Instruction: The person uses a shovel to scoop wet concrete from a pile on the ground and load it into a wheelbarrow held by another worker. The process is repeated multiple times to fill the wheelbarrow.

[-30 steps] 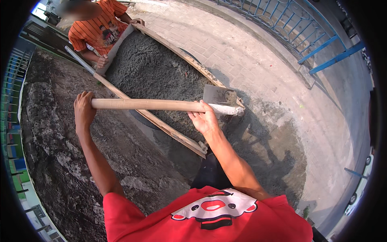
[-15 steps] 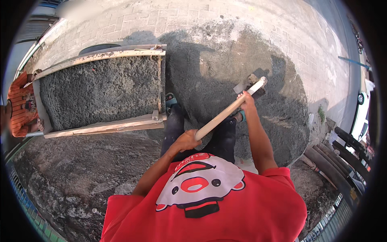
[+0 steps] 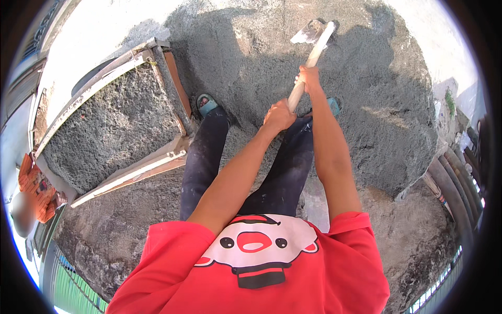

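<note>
Both of my hands are wrapped round the pale wooden handle of a hoe [image 3: 317, 52]. My left hand [image 3: 280, 115] grips the handle's near end, close to my thighs. Further up, my right hand [image 3: 308, 78] holds it just ahead of the left. At the far end, the metal blade [image 3: 308, 32] rests on or just above a broad spread of wet grey mortar mix [image 3: 261, 68]; contact there is hard to tell. My sandalled feet stand in the same mix.
To my left stands a wood-edged cart bed [image 3: 94, 189] filled with grey mix [image 3: 115, 123]. A person in an orange shirt [image 3: 36, 188] is at its far-left end. Dark pipes or poles [image 3: 452, 178] lie at the right, and rough ground [image 3: 120, 230] lies behind me.
The hoe's blade has moved away from me, and both arms are stretched further forward. My left hand has come nearer my right. The view has shifted, with the cart now further left.
</note>
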Tool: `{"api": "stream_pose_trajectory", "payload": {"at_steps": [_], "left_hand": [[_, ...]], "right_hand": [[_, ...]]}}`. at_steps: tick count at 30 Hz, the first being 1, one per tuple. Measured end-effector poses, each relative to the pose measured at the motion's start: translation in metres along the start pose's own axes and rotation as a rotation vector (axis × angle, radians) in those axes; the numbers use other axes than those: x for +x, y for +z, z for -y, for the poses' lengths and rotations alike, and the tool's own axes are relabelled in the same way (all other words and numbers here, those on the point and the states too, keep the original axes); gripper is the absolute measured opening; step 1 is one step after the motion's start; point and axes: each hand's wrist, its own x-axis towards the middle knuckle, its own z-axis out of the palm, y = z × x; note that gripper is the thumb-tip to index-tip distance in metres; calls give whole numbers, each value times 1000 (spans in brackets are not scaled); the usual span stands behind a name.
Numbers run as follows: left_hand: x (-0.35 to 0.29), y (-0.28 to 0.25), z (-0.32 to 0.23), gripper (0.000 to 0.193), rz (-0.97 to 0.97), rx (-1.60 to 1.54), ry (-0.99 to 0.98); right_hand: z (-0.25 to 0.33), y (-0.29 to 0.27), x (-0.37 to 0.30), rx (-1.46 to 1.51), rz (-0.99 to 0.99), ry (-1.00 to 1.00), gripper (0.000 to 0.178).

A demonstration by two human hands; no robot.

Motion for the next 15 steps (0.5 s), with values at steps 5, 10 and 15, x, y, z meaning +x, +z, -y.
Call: {"api": "stream_pose_trajectory", "payload": {"at_steps": [5,10,15], "left_hand": [[-42,6,91,40,-21,-6,-154],[-91,42,160,40,-41,-124,-274],[-136,76,201,42,27,-156,-433]], "right_hand": [[-59,67,-76,-168,-72,50,33],[-118,89,-127,-379,-15,163,36],[-209,86,-156,-549,45,352,36]]}}
